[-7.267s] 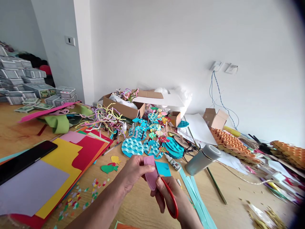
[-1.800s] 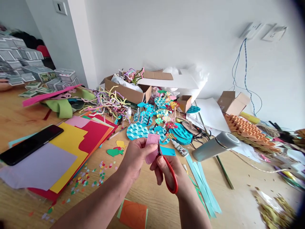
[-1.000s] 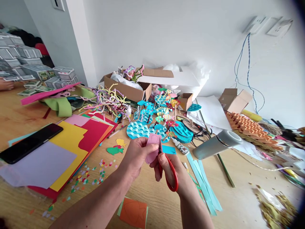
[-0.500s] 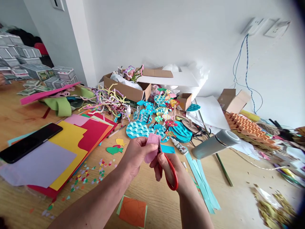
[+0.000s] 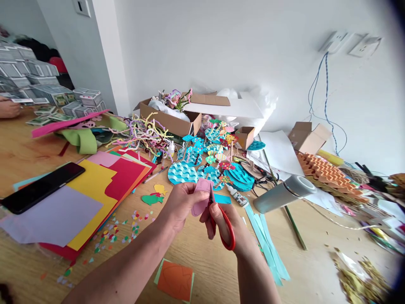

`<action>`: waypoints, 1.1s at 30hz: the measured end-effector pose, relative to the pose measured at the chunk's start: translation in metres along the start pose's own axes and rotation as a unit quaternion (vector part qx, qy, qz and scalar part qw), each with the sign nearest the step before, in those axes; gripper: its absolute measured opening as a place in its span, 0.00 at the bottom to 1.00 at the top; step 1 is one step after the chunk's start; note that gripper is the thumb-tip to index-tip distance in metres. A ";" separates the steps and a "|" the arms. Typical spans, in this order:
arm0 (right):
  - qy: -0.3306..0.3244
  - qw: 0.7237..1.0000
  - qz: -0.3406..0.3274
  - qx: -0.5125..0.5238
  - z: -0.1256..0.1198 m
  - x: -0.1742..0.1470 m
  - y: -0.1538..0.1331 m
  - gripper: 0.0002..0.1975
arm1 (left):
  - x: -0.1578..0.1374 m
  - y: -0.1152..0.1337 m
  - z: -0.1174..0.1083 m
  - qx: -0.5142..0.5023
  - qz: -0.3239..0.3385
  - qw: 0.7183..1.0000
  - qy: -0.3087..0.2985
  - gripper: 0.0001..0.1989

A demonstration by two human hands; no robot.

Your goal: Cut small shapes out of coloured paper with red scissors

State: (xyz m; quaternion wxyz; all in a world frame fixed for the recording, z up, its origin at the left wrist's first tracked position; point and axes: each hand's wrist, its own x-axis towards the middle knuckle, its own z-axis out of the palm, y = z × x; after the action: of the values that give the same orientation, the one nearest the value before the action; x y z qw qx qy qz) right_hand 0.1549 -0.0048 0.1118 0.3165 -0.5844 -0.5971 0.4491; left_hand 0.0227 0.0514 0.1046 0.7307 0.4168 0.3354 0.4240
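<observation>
The left hand [image 5: 181,203] pinches a pink paper strip [image 5: 199,207] at frame centre; the right hand [image 5: 233,219] grips red-handled metal scissors [image 5: 232,234] at its edge. Upper centre, an open brown cardboard box [image 5: 164,120] holds fuzzy multicoloured stems [image 5: 174,98]. Another person's hand [image 5: 9,108], far left, shows more than half a second ago.

No lettering, number or brand can be read. Dark print on the white bottle [image 5: 238,196] right of centre and markings on the stacked packs [image 5: 57,96] at upper left are too small.

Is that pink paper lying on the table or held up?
Held up: the left hand pinches the pink paper, red-handled scissors at its edge.
</observation>
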 end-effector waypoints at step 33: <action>0.021 0.999 0.030 -0.006 0.003 0.002 -0.002 0.28 | 0.002 0.000 -0.001 -0.002 0.011 1.000 0.018 0.11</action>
State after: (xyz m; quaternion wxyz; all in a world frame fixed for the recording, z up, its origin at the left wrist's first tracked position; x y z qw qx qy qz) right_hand 0.1516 -0.0036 0.1123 0.3123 -0.6132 -0.5752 0.4423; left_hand 0.0229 0.0537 0.1039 0.7204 0.4112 0.3434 0.4405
